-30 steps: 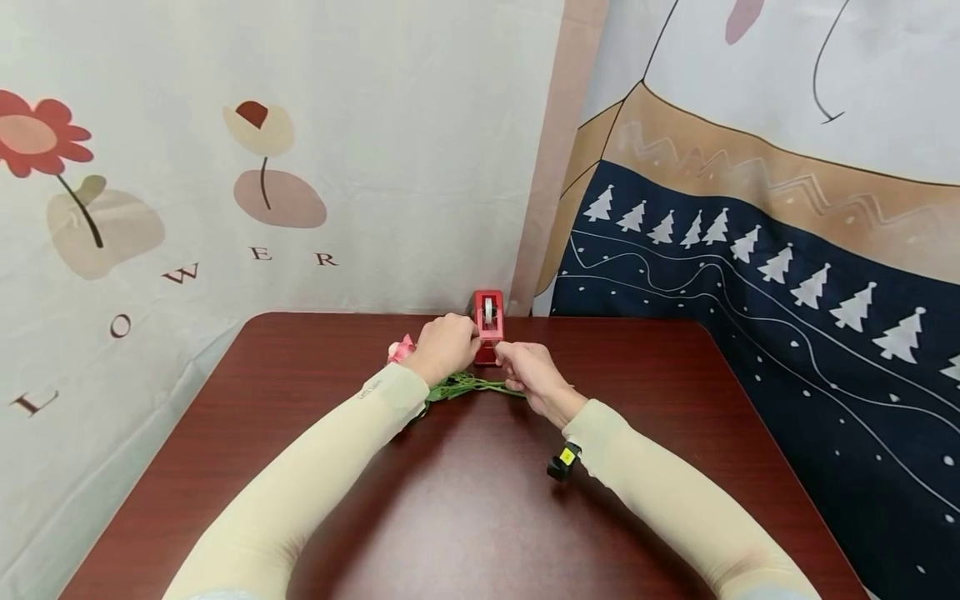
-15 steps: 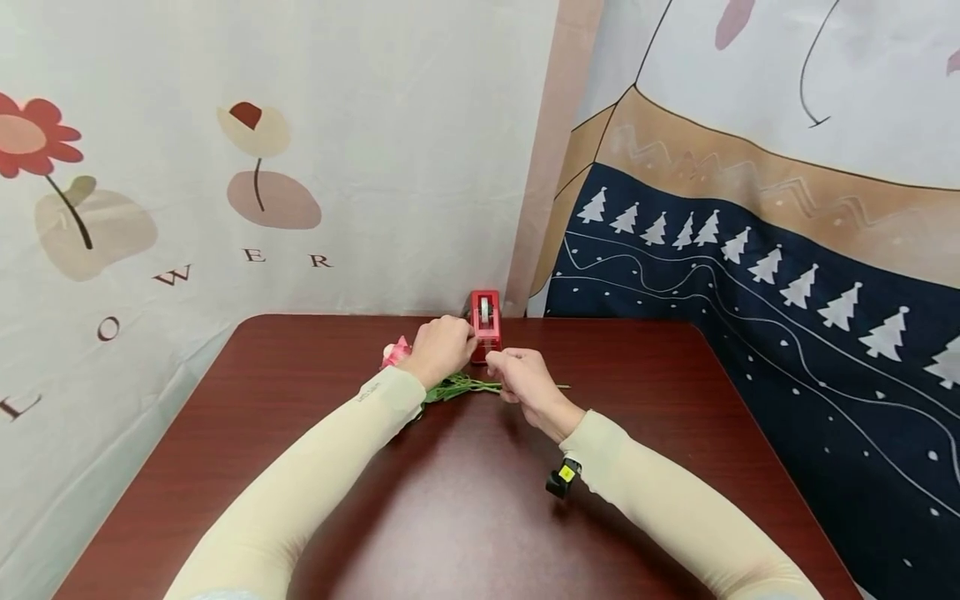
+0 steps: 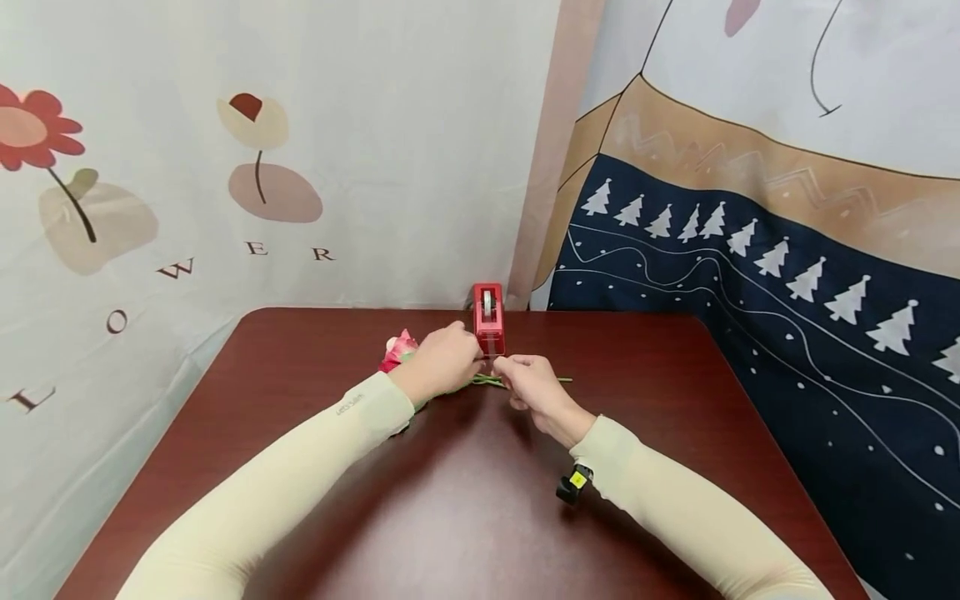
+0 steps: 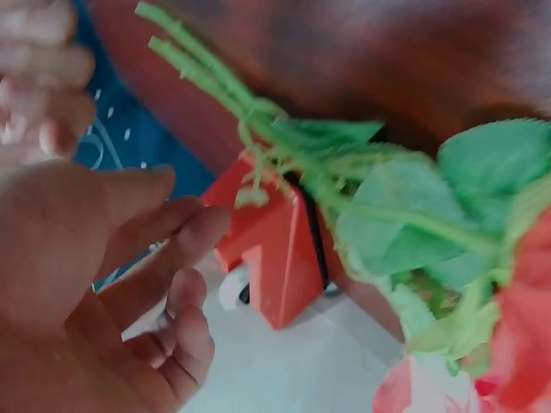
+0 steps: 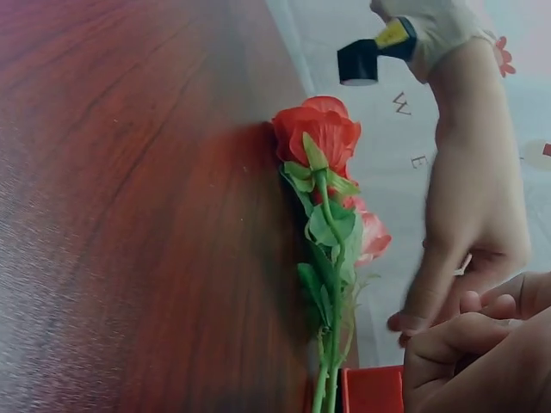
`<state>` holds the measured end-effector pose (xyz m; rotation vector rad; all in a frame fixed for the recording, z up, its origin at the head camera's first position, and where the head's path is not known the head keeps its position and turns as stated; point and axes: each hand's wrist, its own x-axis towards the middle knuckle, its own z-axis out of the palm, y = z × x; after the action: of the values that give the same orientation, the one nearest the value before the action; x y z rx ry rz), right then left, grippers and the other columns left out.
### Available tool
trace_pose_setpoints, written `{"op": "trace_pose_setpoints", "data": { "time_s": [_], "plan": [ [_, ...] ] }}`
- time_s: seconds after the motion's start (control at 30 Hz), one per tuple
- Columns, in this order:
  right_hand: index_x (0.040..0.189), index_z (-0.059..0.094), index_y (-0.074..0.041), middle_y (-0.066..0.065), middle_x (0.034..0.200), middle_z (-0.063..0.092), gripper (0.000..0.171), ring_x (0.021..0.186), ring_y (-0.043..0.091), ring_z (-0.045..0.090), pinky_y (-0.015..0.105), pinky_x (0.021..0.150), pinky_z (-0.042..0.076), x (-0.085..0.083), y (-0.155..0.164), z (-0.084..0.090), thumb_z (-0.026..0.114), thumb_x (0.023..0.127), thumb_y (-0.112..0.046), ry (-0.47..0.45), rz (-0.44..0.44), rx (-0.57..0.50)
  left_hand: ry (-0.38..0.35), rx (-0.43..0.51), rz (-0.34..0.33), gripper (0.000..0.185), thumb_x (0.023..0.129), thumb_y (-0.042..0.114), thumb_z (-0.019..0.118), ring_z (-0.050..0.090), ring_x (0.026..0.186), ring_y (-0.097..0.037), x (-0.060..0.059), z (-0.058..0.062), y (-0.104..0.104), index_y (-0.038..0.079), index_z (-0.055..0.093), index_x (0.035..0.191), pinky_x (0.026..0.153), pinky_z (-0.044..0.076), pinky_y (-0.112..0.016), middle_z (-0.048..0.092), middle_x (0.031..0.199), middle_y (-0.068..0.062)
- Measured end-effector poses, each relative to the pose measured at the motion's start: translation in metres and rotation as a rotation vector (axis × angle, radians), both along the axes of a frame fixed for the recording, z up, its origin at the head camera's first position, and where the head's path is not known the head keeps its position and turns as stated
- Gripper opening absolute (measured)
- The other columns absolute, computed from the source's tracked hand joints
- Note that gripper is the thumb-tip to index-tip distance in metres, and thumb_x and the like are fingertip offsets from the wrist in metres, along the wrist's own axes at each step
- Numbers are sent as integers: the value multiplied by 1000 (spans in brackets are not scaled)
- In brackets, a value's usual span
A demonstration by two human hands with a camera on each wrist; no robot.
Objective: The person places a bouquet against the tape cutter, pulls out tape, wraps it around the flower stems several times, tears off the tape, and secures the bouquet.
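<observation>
That counter [image 3: 450, 517] is red-brown with dark wood grain; the boxy tape dispenser [image 3: 490, 330] is bright red. Left of the dispenser, red and pink long-stemmed roses [image 5: 317, 138]; right of it, navy cloth [image 3: 750, 371] patterned with white firs [image 3: 850, 302].

The dark red-brown worktop [image 3: 465, 517] carries a red tape dispenser [image 3: 490, 335] near the middle of its far edge; just nearer lie roses [image 5: 331, 225], apparently two, partly hidden, stems toward the right edge.
</observation>
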<state>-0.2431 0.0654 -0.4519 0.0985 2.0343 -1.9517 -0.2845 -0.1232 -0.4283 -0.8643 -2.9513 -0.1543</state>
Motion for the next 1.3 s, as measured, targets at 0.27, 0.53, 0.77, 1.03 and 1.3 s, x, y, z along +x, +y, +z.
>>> {"op": "trace_pose_setpoints", "data": {
  "time_s": [0.27,0.53,0.77,1.03,1.3],
  "plan": [
    [74,64,-10,-5,58,39,22,52,11,29,25,52,29,4,7,-7,67,95,-16,-34,-16,9,189,-217,-147,22,97,35,86,58,95,-26,10,-25,-1,14,86,90,84,49,-40,84,100,-5],
    [101,75,4,-8,55,36,22,51,10,30,25,53,31,5,5,-21,66,95,-15,-48,-3,57,261,-275,-185,19,93,33,88,64,93,-26,10,-36,-8,16,85,86,85,47,-39,83,96,-4],
    [102,74,7,-10,54,34,25,49,7,29,23,51,31,4,0,-25,64,94,-14,-48,9,61,231,-267,-213,16,98,28,84,69,97,-27,6,-37,-8,14,85,90,85,52,-39,82,102,-6],
    [96,74,4,-9,58,36,21,50,8,29,23,52,32,4,-1,-30,64,95,-15,-50,-5,94,222,-190,-269,18,100,18,78,69,94,-26,-1,-41,-11,13,82,84,85,50,-40,81,93,-4],
    [98,77,3,-10,55,35,23,48,8,30,25,48,28,5,-5,-33,66,96,-17,-20,-34,202,178,-180,-247,17,102,18,75,70,95,-27,-10,-43,-15,13,82,86,84,48,-41,81,97,-5]
  ]
}}
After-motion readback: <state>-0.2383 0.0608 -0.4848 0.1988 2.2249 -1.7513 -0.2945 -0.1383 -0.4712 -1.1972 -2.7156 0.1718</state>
